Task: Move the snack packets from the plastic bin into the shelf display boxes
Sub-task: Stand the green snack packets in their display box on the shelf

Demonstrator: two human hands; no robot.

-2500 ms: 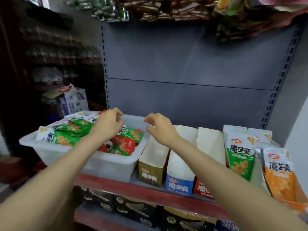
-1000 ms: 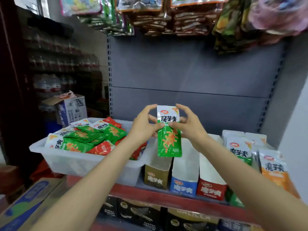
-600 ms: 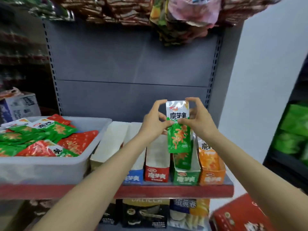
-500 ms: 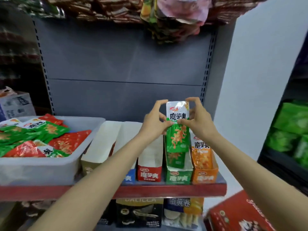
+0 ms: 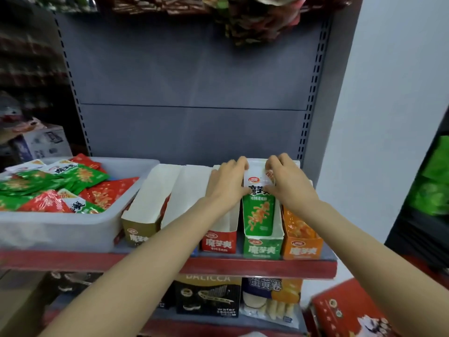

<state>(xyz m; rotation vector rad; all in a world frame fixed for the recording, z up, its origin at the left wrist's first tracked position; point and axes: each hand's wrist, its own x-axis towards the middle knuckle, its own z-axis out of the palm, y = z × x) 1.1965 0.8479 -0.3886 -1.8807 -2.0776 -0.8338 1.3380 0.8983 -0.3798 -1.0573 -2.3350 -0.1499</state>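
Observation:
A green snack packet (image 5: 259, 212) stands upright in the green display box (image 5: 263, 249) on the shelf. My left hand (image 5: 226, 183) grips its upper left edge and my right hand (image 5: 289, 183) grips its upper right edge. To the left sits the clear plastic bin (image 5: 56, 229), holding several green and red packets (image 5: 73, 183). A brown box (image 5: 139, 229), a red box (image 5: 218, 243) and an orange box (image 5: 303, 246) with orange packets stand in the same row.
The red shelf edge (image 5: 243, 267) runs along the front. Below it are wafer boxes (image 5: 209, 297) and a red carton (image 5: 352, 312) at lower right. Snack bags hang overhead (image 5: 255, 18). A white wall rises on the right.
Both hands took a green packet out of the bin, carried it right and lowered it into the green display box. The view swung right with them.

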